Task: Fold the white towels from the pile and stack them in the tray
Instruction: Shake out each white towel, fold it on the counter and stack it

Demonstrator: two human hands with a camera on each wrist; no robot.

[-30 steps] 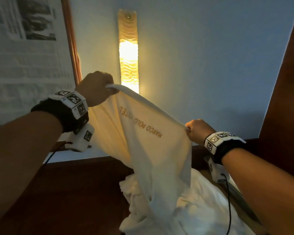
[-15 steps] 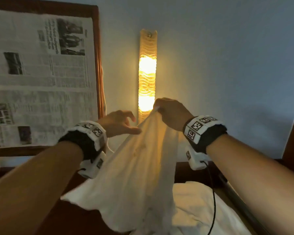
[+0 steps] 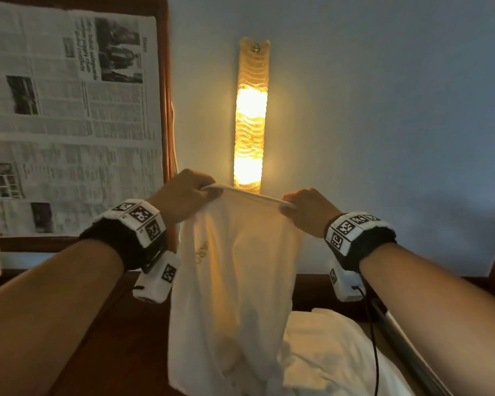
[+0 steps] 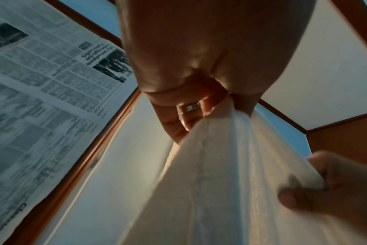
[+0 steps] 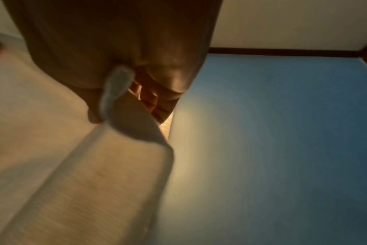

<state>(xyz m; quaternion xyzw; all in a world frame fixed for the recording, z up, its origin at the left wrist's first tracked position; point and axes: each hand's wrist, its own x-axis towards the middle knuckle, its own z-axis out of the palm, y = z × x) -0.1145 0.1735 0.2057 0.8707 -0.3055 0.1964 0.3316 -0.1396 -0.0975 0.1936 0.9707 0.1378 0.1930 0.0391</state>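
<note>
Several crumpled white towels [image 3: 332, 355] lie heaped on the dark wooden table [image 3: 109, 338]. One thin white cotton towel [image 3: 235, 287] hangs above them, limp and light; its hemmed top corners suit pinching, where the left hand [image 3: 180, 195] and right hand [image 3: 309, 210] grip it.

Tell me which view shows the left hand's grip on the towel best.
Left wrist: the left hand pinches the towel edge up close. Head shows only the back of the hand; right wrist does not show it clearly.
</note>
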